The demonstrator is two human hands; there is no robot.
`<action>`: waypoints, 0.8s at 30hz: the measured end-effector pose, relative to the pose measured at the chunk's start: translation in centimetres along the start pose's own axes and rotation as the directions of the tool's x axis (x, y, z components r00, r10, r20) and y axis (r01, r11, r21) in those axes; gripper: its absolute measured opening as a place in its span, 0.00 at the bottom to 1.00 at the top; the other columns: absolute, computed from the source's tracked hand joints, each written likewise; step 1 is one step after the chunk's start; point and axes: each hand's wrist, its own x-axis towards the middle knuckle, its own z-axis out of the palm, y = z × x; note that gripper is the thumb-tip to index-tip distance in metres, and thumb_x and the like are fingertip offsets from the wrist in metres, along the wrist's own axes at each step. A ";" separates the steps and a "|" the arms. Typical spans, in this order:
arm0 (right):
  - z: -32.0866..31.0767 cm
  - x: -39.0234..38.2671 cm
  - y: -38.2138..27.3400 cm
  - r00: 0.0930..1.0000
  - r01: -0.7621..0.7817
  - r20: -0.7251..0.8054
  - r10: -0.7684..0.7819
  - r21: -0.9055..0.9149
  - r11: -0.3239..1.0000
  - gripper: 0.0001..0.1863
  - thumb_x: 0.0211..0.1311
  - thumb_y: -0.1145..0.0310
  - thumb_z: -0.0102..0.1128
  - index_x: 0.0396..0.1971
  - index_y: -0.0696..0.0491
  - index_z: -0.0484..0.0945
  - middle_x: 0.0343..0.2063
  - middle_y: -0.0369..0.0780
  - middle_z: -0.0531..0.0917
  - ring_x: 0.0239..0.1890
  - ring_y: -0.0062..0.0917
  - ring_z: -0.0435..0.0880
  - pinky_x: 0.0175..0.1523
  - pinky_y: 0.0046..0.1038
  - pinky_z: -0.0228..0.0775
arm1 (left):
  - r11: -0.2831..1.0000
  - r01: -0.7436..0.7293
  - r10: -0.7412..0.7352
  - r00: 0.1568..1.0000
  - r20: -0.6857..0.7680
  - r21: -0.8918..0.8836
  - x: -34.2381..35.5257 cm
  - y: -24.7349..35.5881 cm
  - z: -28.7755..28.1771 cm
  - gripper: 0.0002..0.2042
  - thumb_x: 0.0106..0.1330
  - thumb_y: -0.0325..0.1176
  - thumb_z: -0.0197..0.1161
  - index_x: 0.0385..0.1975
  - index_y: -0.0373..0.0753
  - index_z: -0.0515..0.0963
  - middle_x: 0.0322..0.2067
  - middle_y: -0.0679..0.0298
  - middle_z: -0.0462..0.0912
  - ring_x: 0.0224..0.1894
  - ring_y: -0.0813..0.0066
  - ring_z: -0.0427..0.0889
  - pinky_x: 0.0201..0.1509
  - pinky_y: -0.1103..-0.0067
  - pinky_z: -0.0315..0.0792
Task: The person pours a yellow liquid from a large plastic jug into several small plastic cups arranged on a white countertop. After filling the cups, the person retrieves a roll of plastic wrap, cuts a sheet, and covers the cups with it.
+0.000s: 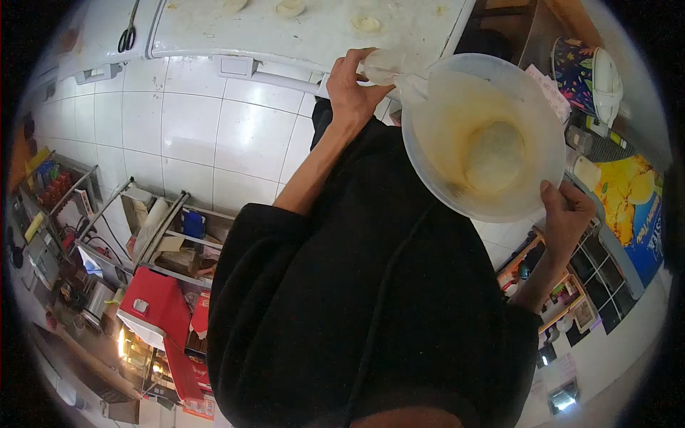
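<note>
A large translucent plastic bowl [435, 153] is tilted in front of my body, its inside showing a yellowish-brown film round a pale bottom. My right hand [567, 210] grips its near right rim, thumb on the wall. At the bowl's far left edge, my left hand [351, 89] is closed on a clear plastic cup-like piece [385, 65]. Whether this piece is part of the bowl or a separate vessel, I cannot tell. Beyond my hands, several pale, round, flat pieces [366, 24] lie on a white worktop [300, 43].
Black-handled scissors [127, 38] lie at the worktop's far left. A patterned pot or cooker [574, 78] and a yellow and blue packet [635, 207] sit at right. Metal racks [160, 228] and a red box [153, 303] stand on the left over white floor tiles [189, 128].
</note>
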 end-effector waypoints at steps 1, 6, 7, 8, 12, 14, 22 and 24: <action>0.1 0.0 0.1 0.999 0.029 -0.026 -0.028 0.026 0.999 0.14 0.45 0.65 0.70 0.24 0.63 0.82 0.19 0.39 0.80 0.22 0.17 0.74 0.30 0.21 0.67 | 1.000 0.023 -0.023 1.000 0.016 -0.006 -0.1 0.1 0.0 0.25 0.41 0.34 0.77 0.41 0.40 0.74 0.38 0.61 0.82 0.41 0.68 0.80 0.36 0.76 0.78; 0.1 0.2 1.3 0.994 0.043 -0.102 -0.047 -0.036 0.998 0.15 0.43 0.67 0.71 0.23 0.64 0.81 0.17 0.37 0.79 0.20 0.15 0.73 0.29 0.21 0.66 | 0.999 0.031 -0.031 1.000 -0.001 -0.031 -0.3 0.2 0.5 0.25 0.40 0.33 0.76 0.40 0.39 0.74 0.38 0.62 0.82 0.40 0.68 0.80 0.35 0.76 0.78; 0.1 0.2 0.8 0.996 0.019 -0.088 -0.020 -0.014 1.000 0.15 0.43 0.67 0.71 0.23 0.65 0.81 0.17 0.38 0.80 0.21 0.16 0.74 0.30 0.21 0.67 | 0.999 0.013 -0.013 1.000 -0.011 -0.030 -0.3 0.0 0.6 0.25 0.39 0.32 0.76 0.40 0.40 0.74 0.37 0.63 0.81 0.38 0.68 0.79 0.33 0.77 0.79; 0.1 0.2 0.5 0.997 -0.006 -0.074 0.006 0.007 1.000 0.15 0.43 0.67 0.71 0.23 0.65 0.81 0.18 0.38 0.80 0.21 0.17 0.74 0.30 0.22 0.67 | 1.000 -0.005 0.004 1.000 -0.021 -0.028 -0.3 -0.1 0.6 0.25 0.38 0.31 0.76 0.39 0.40 0.75 0.35 0.64 0.80 0.37 0.67 0.78 0.32 0.77 0.80; -0.1 0.2 0.3 0.997 0.003 -0.077 -0.002 0.009 1.000 0.17 0.42 0.66 0.73 0.24 0.65 0.80 0.21 0.40 0.80 0.24 0.19 0.75 0.33 0.23 0.68 | 0.999 0.014 -0.015 1.000 -0.025 -0.029 -0.3 0.0 0.7 0.24 0.38 0.31 0.76 0.39 0.40 0.75 0.36 0.64 0.80 0.37 0.67 0.78 0.32 0.77 0.80; 0.0 0.5 1.8 0.995 -0.003 -0.097 0.002 -0.015 1.000 0.18 0.42 0.65 0.74 0.25 0.64 0.80 0.22 0.41 0.80 0.25 0.20 0.76 0.34 0.23 0.68 | 1.000 0.015 -0.015 0.999 -0.032 -0.018 -0.4 0.0 0.7 0.24 0.39 0.31 0.76 0.38 0.40 0.74 0.36 0.64 0.80 0.37 0.67 0.78 0.32 0.77 0.80; 0.0 0.3 2.4 0.991 -0.083 -0.107 0.075 -0.071 0.994 0.20 0.41 0.63 0.75 0.27 0.64 0.78 0.29 0.43 0.78 0.32 0.23 0.77 0.39 0.26 0.70 | 0.998 0.052 -0.053 0.998 -0.017 -0.042 -0.3 0.1 0.6 0.24 0.40 0.31 0.76 0.40 0.39 0.74 0.38 0.62 0.82 0.39 0.70 0.81 0.35 0.77 0.78; -0.1 0.3 2.3 0.992 -0.079 -0.101 0.071 -0.084 0.993 0.20 0.41 0.64 0.75 0.27 0.63 0.78 0.30 0.42 0.78 0.32 0.23 0.77 0.40 0.26 0.70 | 0.997 0.059 -0.060 0.998 -0.014 -0.040 -0.3 0.0 0.6 0.25 0.41 0.32 0.76 0.40 0.39 0.73 0.38 0.62 0.83 0.40 0.71 0.82 0.36 0.76 0.76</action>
